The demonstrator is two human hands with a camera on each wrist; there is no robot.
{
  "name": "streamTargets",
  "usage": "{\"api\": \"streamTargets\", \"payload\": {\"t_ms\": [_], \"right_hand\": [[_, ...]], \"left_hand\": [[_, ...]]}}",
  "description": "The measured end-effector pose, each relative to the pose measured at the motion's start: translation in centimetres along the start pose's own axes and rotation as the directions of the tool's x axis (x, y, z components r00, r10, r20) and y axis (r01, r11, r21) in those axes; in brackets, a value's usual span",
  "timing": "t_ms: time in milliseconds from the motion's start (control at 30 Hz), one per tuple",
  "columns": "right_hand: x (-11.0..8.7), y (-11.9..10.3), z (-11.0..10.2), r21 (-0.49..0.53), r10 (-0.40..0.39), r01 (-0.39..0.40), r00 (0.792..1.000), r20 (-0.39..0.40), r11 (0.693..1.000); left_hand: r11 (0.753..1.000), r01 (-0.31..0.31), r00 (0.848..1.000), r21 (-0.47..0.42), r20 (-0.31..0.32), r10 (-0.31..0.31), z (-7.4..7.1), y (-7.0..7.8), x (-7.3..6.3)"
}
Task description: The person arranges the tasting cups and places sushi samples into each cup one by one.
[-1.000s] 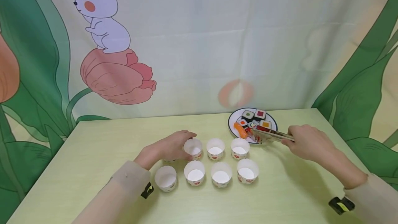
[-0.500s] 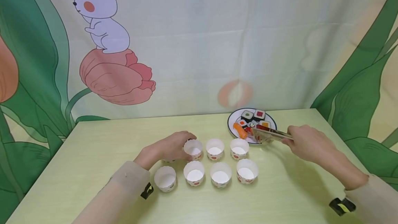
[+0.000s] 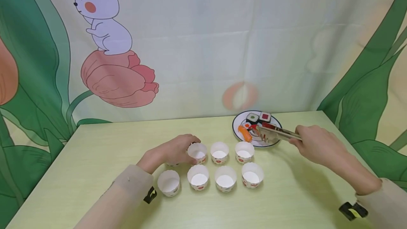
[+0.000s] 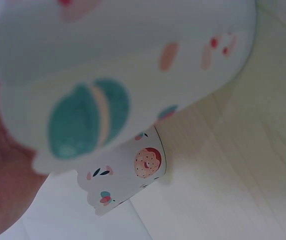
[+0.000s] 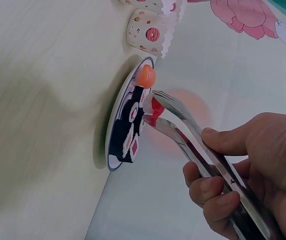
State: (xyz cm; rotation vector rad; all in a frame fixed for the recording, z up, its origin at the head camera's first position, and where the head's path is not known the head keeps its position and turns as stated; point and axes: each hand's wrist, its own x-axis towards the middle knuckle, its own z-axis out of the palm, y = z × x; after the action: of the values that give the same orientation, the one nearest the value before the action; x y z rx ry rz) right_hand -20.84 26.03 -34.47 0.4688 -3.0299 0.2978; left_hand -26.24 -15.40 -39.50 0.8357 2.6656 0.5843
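Note:
My left hand curls its thumb and fingers around a patterned paper baking cup in the back row. In the left wrist view, a cup fills the top, with part of the hand beside its scalloped rim. My right hand grips metal tongs over a blue-rimmed plate of toy sushi. Between the tong tips is a red-and-white sushi piece, close over the others. An orange-topped piece and several dark-wrapped sushi rolls lie on the plate.
Several more white paper cups stand in two rows, including a front right cup and a back right cup. One back-row cup is mostly hidden by the left hand. A printed rabbit curtain hangs behind the table.
The right hand and tongs have shifted slightly upward, and the tongs now cover the yellow-centred roll. The left hand stays at its cup.

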Motion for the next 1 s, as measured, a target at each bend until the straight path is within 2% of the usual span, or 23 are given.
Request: {"api": "streamTargets", "payload": {"t_ms": [367, 1000], "right_hand": [[0.0, -0.7, -0.3, 0.01, -0.019, 0.02, 0.999, -0.043, 1.0], [0.0, -4.6, -0.6, 0.002, -0.108, 0.108, 0.992, -0.071, 0.994]], "left_hand": [[1.0, -0.006, 1.0, -0.005, -0.007, 0.006, 0.0, 0.1, 0.1], [1.0, 0.004, 1.0, -0.021, -0.014, -0.004, 0.2, -0.3, 0.2]]}}
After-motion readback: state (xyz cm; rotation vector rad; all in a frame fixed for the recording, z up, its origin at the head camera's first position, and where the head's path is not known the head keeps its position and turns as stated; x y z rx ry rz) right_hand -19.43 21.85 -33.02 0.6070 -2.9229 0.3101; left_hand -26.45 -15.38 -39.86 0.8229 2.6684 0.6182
